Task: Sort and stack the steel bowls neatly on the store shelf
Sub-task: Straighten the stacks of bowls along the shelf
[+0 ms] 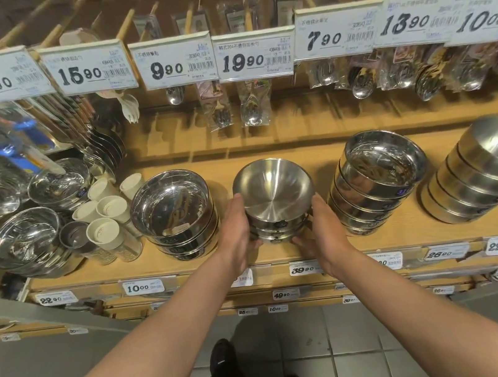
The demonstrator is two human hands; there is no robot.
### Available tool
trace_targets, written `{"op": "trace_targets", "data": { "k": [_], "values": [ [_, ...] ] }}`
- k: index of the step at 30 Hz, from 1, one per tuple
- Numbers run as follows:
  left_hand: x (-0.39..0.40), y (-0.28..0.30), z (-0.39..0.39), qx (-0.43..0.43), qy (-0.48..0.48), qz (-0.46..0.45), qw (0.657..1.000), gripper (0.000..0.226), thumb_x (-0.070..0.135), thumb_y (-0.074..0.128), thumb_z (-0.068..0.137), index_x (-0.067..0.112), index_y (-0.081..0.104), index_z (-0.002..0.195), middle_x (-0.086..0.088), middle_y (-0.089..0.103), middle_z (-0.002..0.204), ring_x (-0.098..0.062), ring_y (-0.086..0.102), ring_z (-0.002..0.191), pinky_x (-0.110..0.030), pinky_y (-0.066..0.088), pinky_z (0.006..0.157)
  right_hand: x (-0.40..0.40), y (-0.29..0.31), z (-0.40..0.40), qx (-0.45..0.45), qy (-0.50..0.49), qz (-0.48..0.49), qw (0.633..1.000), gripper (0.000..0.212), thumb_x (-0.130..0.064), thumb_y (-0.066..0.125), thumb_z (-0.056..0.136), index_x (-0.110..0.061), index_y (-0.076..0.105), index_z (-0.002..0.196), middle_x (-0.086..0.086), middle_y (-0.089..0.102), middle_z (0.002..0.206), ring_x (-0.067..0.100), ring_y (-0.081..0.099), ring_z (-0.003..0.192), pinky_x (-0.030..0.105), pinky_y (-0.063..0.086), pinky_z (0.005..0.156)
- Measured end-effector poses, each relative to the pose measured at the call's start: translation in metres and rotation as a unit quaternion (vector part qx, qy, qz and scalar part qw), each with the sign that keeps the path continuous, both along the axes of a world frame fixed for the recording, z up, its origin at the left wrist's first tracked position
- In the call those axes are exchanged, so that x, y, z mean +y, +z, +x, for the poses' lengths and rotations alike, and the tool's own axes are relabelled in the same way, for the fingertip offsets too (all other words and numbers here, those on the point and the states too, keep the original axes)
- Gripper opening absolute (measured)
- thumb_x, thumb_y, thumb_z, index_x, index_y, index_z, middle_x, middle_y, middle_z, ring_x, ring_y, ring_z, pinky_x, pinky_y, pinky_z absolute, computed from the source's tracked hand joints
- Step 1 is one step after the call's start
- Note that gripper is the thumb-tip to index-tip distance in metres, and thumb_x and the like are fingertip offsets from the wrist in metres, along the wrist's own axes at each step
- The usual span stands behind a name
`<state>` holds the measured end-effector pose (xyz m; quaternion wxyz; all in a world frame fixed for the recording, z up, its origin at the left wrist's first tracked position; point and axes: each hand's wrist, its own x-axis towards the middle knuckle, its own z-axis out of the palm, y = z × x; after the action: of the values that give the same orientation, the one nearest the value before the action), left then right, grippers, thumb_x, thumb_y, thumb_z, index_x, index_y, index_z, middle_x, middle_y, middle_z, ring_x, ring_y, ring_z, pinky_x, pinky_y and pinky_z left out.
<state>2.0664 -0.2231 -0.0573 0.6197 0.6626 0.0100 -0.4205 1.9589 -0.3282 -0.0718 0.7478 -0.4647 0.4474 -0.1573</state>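
Note:
A short stack of matte steel bowls (273, 194) stands at the middle of the wooden shelf (283, 251). My left hand (236, 232) presses its left side and my right hand (324, 231) its right side, so both grip the stack. To its left rests a stack of shiny steel bowls (173, 213). On the right, a taller stack of shiny bowls (377, 181) leans back. A tilted stack of matte bowls (486, 170) fills the far right end.
Beige cups (105, 217) and more steel bowls (26, 240) crowd the shelf's left end. Packaged spoons and forks (251, 106) hang on hooks behind price tags (254, 55) above. Lower shelves with price labels (303, 269) jut out below; my feet stand on grey tiles.

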Motion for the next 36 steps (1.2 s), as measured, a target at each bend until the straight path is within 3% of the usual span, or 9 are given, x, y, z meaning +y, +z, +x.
{"op": "trace_targets", "data": {
  "k": [4, 11, 16, 18, 21, 25, 31, 34, 36],
  "values": [
    [-0.003, -0.001, 0.006, -0.002, -0.011, -0.010, 1.000, 0.038, 0.058, 0.026, 0.103, 0.038, 0.053, 0.123, 0.012, 0.062, 0.115, -0.012, 0.059, 0.107, -0.038, 0.053, 0.080, -0.004, -0.003, 0.007, -0.016, -0.011, 0.000, 1.000, 0.033, -0.036, 0.032, 0.109, -0.032, 0.062, 0.123, -0.014, 0.070, 0.099, 0.009, 0.064, 0.095, 0.022, 0.055, 0.059],
    [-0.004, -0.006, 0.008, -0.013, 0.005, -0.014, 1.000, 0.033, 0.053, 0.031, 0.103, 0.036, 0.050, 0.124, 0.016, 0.060, 0.107, -0.010, 0.058, 0.102, -0.047, 0.053, 0.096, -0.004, -0.003, 0.011, -0.005, -0.004, -0.011, 1.000, 0.035, -0.043, 0.030, 0.107, -0.039, 0.059, 0.125, -0.006, 0.067, 0.121, 0.018, 0.062, 0.112, 0.035, 0.052, 0.081],
    [0.003, -0.002, 0.008, 0.037, 0.026, -0.063, 0.997, 0.046, 0.054, 0.036, 0.102, 0.028, 0.049, 0.138, 0.002, 0.062, 0.129, -0.011, 0.059, 0.110, -0.035, 0.052, 0.090, 0.004, -0.001, 0.001, 0.003, -0.013, -0.001, 1.000, 0.028, -0.041, 0.035, 0.107, -0.034, 0.062, 0.105, 0.000, 0.064, 0.120, 0.017, 0.061, 0.109, 0.042, 0.054, 0.092],
    [0.014, -0.004, -0.004, 0.048, 0.057, -0.042, 0.996, 0.045, 0.054, 0.035, 0.103, 0.029, 0.051, 0.136, 0.000, 0.061, 0.127, -0.010, 0.058, 0.103, -0.035, 0.050, 0.090, 0.010, -0.005, -0.018, 0.025, -0.023, 0.017, 0.999, 0.021, -0.042, 0.040, 0.106, -0.038, 0.060, 0.101, -0.004, 0.061, 0.121, 0.016, 0.060, 0.110, 0.048, 0.056, 0.097],
    [0.030, -0.013, -0.039, 0.075, 0.054, 0.016, 0.996, 0.035, 0.041, 0.040, 0.105, 0.019, 0.048, 0.132, -0.015, 0.057, 0.116, -0.018, 0.056, 0.095, -0.039, 0.051, 0.088, 0.008, -0.012, -0.058, 0.054, -0.043, 0.038, 0.997, 0.021, -0.041, 0.045, 0.105, -0.031, 0.063, 0.109, 0.000, 0.064, 0.116, 0.018, 0.066, 0.102, 0.042, 0.063, 0.084],
    [0.011, -0.019, -0.078, 0.121, -0.038, 0.036, 0.991, 0.046, 0.031, 0.039, 0.106, 0.003, 0.046, 0.142, -0.007, 0.051, 0.118, -0.024, 0.049, 0.109, -0.047, 0.044, 0.104, -0.018, -0.012, -0.103, 0.088, -0.090, 0.037, 0.991, 0.024, -0.031, 0.046, 0.104, -0.017, 0.065, 0.100, 0.006, 0.069, 0.091, 0.018, 0.069, 0.078, 0.030, 0.061, 0.062],
    [-0.059, -0.015, -0.105, 0.035, -0.074, 0.072, 0.994, 0.040, 0.039, 0.043, 0.105, 0.013, 0.051, 0.134, -0.005, 0.055, 0.118, -0.018, 0.061, 0.088, -0.047, 0.049, 0.104, -0.074, -0.011, -0.116, 0.077, -0.097, 0.028, 0.992, 0.024, -0.032, 0.039, 0.105, -0.022, 0.059, 0.094, 0.004, 0.064, 0.102, 0.019, 0.061, 0.095, 0.031, 0.062, 0.065],
    [-0.085, -0.011, -0.115, 0.014, -0.079, 0.045, 0.996, 0.036, 0.039, 0.040, 0.105, 0.018, 0.057, 0.129, -0.004, 0.061, 0.129, -0.021, 0.061, 0.104, -0.046, 0.048, 0.101, -0.091, -0.013, -0.116, 0.061, -0.031, 0.036, 0.997, 0.028, -0.044, 0.041, 0.098, -0.026, 0.061, 0.105, -0.002, 0.067, 0.112, 0.014, 0.061, 0.102, 0.033, 0.060, 0.075],
    [-0.095, -0.013, -0.120, 0.021, -0.059, 0.014, 0.998, 0.036, 0.035, 0.039, 0.106, 0.010, 0.059, 0.122, -0.014, 0.065, 0.124, -0.029, 0.060, 0.112, -0.042, 0.048, 0.096, -0.097, -0.012, -0.117, 0.040, 0.009, 0.027, 0.999, 0.031, -0.050, 0.045, 0.092, -0.028, 0.063, 0.106, -0.009, 0.071, 0.102, 0.011, 0.063, 0.091, 0.027, 0.055, 0.061]
  ]
}}
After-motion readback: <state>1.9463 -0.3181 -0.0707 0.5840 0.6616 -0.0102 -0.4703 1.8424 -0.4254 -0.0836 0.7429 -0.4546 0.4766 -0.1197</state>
